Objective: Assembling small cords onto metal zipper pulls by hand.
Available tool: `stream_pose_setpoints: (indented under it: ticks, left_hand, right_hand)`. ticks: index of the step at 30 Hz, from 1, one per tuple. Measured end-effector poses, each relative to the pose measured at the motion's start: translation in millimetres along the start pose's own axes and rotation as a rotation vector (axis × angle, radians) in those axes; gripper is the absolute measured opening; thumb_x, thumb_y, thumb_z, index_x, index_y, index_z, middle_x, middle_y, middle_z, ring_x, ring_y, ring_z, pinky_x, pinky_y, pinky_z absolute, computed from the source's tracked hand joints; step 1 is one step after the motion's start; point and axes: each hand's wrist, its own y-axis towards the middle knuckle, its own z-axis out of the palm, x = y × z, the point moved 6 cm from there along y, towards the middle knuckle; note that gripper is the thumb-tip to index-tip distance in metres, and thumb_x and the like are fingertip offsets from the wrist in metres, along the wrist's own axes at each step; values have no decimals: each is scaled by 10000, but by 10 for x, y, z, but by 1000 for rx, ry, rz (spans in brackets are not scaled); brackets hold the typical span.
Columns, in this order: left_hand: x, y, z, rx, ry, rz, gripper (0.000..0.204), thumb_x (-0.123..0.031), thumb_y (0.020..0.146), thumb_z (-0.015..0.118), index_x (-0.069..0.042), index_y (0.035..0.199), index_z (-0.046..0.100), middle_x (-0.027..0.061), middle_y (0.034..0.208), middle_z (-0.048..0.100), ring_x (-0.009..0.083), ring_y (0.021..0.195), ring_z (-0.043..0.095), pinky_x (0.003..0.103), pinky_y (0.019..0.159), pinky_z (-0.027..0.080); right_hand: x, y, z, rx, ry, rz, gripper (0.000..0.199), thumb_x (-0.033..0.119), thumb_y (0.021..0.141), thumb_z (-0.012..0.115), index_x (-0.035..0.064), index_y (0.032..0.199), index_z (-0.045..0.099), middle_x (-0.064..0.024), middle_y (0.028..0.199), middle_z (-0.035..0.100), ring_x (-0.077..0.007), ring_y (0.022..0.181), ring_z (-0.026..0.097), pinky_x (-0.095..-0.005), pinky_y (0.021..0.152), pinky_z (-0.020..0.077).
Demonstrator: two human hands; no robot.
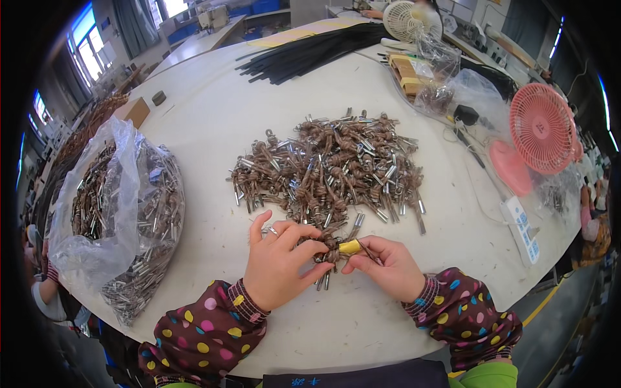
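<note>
My left hand (278, 264), with a ring on one finger, is closed around a brown knotted cord (328, 253) with silvery metal tips. The fingers of my right hand (388, 270) pinch a small yellow-wrapped tool (350, 247). Its yellow part meets the knot at my left fingertips, and a thin dark piece shows between my right fingers; its exact kind cannot be made out. Just beyond both hands lies a large pile of similar knotted cords (336, 165), brown with shiny metal ends. A few of them reach the near edge of the pile, close to my fingers.
A clear plastic bag (97, 239) full of metal-tipped cords stands at left. Long black strips (310, 52) lie across the back. To the right are a pink fan (542, 129), a white power strip (521, 229) with cables, and a cardboard bundle (409, 72) among plastic bags.
</note>
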Motion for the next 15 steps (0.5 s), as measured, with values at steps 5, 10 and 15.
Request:
stream_pose_setpoints:
  ticks: [5,10,15]
  left_hand:
    - [36,36,-50,-35,-148,-30,281,-222,692,777,-201,941,648,-64,1086,599,163,920,551,392,907,322]
    - [-77,23,-29,-99,61,149,272,-215,685,770,-205,924,640,-73,1095,596,142,909,546,372,880,328]
    - [-114,25,-78,-170,223,132,205,-189,664,742,-194,823,612,-69,1066,589,136,921,543,411,918,321]
  right_hand:
    - [42,11,-49,-10,-21,45,205,96,940,556,-20,1108,575,-44,903,672,-70,843,609,-210,781,456]
    - [45,4,-3,-16,29,73,211,119,945,555,-9,1111,581,-36,894,671,-60,806,586,-203,748,441]
    - [30,-14,20,-39,94,190,220,149,943,561,12,1111,595,-3,847,671,-16,679,493,-173,630,395]
